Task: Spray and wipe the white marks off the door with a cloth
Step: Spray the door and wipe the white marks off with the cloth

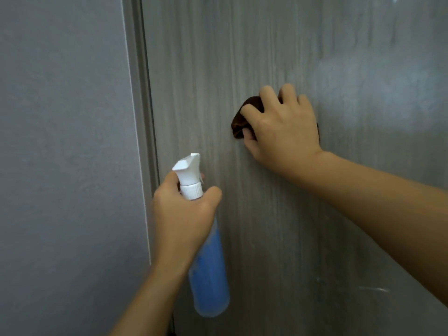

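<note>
Head view: right hand [281, 124] presses cloth [238, 122] against door [266, 44].

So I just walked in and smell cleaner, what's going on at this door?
A person is cleaning the grey wood-grain door. The right hand presses a bunched dark brown cloth against the panel. The left hand grips a spray bottle of blue liquid by its neck, nozzle up. Hazy whitish smears show to the right of the cloth, so wiping isn't finished.
</note>
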{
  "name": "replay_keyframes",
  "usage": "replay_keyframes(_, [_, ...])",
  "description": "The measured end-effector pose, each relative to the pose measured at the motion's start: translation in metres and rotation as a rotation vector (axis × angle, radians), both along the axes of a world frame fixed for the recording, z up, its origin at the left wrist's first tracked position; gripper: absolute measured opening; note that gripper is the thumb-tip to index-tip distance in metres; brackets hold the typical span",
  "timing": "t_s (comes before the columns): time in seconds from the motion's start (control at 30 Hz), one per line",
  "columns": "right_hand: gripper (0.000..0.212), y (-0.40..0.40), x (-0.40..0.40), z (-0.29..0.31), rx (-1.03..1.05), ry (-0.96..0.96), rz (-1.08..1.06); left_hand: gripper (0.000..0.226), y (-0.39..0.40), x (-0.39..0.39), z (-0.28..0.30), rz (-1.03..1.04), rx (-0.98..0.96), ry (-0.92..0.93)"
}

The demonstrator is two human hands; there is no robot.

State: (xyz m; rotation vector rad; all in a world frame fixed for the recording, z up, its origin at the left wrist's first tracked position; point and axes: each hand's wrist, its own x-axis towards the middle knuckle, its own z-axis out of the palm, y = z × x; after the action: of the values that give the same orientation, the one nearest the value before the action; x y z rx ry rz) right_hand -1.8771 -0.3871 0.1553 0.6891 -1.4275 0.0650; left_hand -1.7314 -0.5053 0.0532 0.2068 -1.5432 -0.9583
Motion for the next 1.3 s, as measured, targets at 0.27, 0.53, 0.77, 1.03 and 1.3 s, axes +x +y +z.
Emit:
replay_keyframes(0.27, [0.057, 0.007, 0.006, -0.011, 0.017, -0.080, -0.058, 0.017, -0.021, 0.016, -0.019, -0.062, -0.007, 0.008])
replay_keyframes(0.53, [0.045, 0.000, 0.014, -0.019, -0.090, -0.119, 0.010, 0.025, -0.039, 0.035, -0.035, -0.164, 0.007, -0.062])
replay_keyframes(0.77, [0.031, -0.014, 0.020, -0.088, 0.114, -0.101, 0.056, 0.026, -0.039, 0.045, -0.048, -0.217, 0.034, -0.108])
replay_keyframes(1.03, [0.029, 0.018, 0.021, -0.090, -0.062, -0.091, 0.222, 0.030, -0.043, 0.047, -0.051, -0.281, 0.058, -0.103])
replay_keyframes(1.3, [0.033, 0.012, 0.009, -0.036, -0.406, -0.144, 0.118, 0.035, -0.028, 0.034, -0.054, -0.332, 0.063, -0.121])
